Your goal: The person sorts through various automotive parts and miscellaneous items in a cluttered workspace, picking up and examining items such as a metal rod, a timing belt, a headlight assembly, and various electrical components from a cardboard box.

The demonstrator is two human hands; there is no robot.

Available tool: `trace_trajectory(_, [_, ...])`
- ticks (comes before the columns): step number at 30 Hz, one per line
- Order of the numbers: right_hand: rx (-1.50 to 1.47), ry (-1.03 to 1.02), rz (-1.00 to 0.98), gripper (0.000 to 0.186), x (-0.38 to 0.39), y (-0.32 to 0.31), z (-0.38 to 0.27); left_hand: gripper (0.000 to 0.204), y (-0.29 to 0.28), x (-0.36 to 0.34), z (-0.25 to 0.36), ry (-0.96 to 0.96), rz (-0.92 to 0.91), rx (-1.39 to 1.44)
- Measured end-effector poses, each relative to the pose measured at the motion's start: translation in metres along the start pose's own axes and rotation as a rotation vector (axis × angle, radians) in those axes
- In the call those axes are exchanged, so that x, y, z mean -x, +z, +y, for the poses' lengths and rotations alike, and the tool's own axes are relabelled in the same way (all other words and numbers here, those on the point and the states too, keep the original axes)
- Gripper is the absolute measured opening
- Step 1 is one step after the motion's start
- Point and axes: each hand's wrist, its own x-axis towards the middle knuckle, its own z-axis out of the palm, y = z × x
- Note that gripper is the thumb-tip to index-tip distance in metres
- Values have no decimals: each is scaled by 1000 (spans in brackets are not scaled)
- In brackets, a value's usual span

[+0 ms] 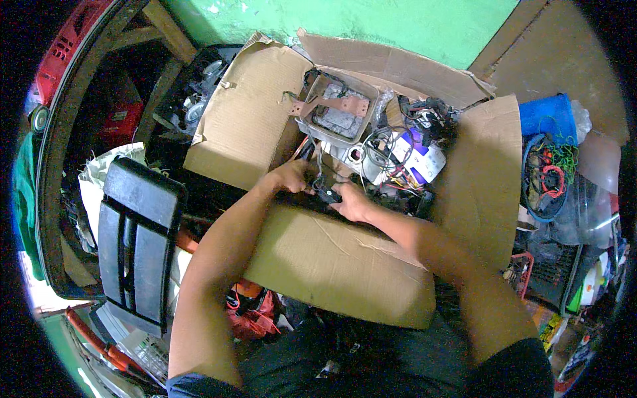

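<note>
Both my hands are inside an open cardboard box (342,262) full of electrical odds and ends. My right hand (353,202) is closed on a small black plastic piece (327,193) with a cable running up from it; its exact kind is hard to make out. Beside it, my left hand (290,177) has its fingers curled in among dark cables (318,162), and whatever they grip is hidden. Beyond the hands sits a grey plastic tub (328,137) with a rusty metal bracket (338,106) lying across it. Coiled wires (381,147) and a white and purple package (421,157) lie to the right.
The box's flaps spread outward on all sides. A black slatted panel (139,245) leans at the left, near a dark wooden frame. On the right stand a blue basin (545,179) of coloured wires and a blue container (545,116). A green wall (371,30) rises behind.
</note>
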Motion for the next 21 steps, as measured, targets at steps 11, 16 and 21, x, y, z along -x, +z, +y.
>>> trace_trajectory(11, [-122,-268,919,39,5,-123,-42,55,-88,44,93,-168,882,95])
trace_trajectory(16, [20,-234,903,37,-22,-121,-25,46,-57,28,77,-327,676,-286])
trace_trajectory(21, [53,-210,834,38,-20,-113,-15,38,-55,18,74,-245,585,-329])
